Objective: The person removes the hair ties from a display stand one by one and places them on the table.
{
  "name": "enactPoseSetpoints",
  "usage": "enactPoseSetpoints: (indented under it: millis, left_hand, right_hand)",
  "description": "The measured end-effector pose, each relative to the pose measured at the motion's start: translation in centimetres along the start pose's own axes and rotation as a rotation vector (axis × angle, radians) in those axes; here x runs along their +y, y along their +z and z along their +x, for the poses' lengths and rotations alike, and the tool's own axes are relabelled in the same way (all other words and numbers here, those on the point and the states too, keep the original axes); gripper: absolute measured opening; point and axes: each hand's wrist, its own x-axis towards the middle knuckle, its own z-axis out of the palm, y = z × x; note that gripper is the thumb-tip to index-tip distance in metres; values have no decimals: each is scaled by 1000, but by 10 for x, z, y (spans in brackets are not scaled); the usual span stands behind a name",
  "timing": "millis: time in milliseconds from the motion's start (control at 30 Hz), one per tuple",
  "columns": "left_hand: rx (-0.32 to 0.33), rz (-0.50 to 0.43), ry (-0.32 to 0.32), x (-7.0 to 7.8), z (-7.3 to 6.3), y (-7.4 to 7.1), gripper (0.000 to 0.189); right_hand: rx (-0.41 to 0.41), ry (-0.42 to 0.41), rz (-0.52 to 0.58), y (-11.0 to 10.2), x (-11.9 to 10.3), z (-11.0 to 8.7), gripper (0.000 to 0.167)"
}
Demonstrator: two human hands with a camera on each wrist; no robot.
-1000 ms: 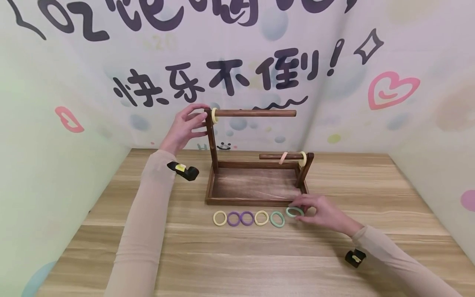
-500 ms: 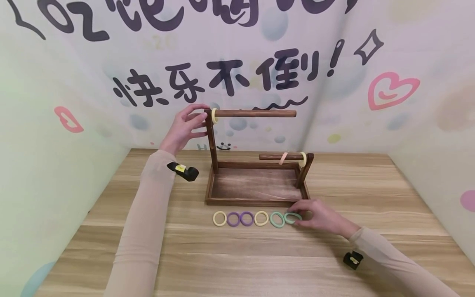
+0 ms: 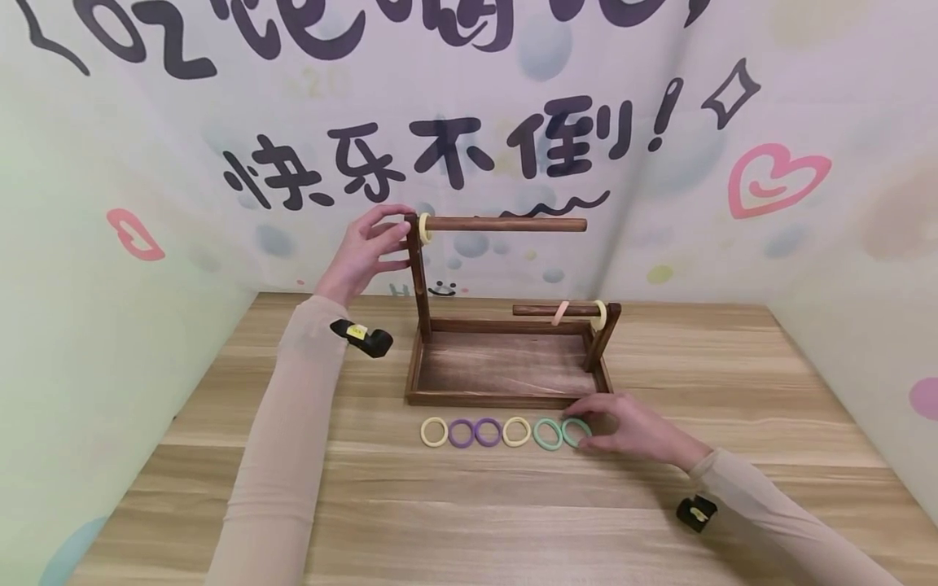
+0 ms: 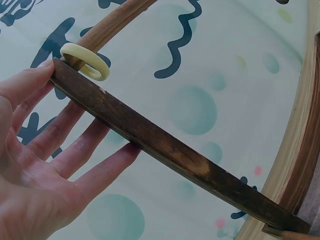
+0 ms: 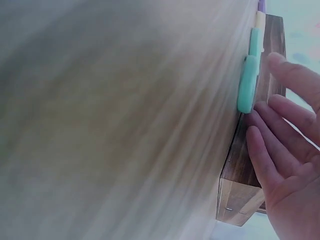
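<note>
My left hand [image 3: 364,252] holds the top of the tall left post [image 3: 420,285] of a dark wooden rack. In the left wrist view the thumb lies on the post's upper end and the fingertips touch behind it. A yellow ring [image 4: 85,54] hangs on the upper rod by that post. My right hand [image 3: 639,429] is low over the table, thumb and fingers spread around the rightmost green ring [image 3: 565,432]. That ring lies on the table beside another green ring [image 3: 536,434]; in the right wrist view the fingers look apart from it.
Two yellow rings and two purple rings [image 3: 477,432] continue the row leftward, before the rack's tray [image 3: 484,400]. The lower rod [image 3: 531,310] carries a pink ring [image 3: 560,312] and a yellow ring [image 3: 602,314]. A printed cloth [image 3: 469,98] hangs behind.
The rightmost green ring went from raised and tilted in the right hand to lying on the table beside the other green ring. The right hand's fingers have let go. The left hand stays put.
</note>
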Motion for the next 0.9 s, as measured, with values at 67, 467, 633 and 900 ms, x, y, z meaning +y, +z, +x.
enactPoseSetpoints:
  millis: [67, 467, 633, 900]
  left_hand:
    - [-1, 2, 0, 0, 0, 0, 21]
    - [2, 2, 6, -1, 1, 0, 21]
    - [3, 9, 4, -1, 0, 0, 22]
    - [1, 16, 6, -1, 1, 0, 22]
  right_hand:
    - [4, 11, 40, -1, -1, 1, 39]
    - [57, -17, 96, -3, -5, 9, 35]
    - [81, -54, 171, -3, -11, 16, 35]
    - [150, -87, 273, -6, -20, 30, 37]
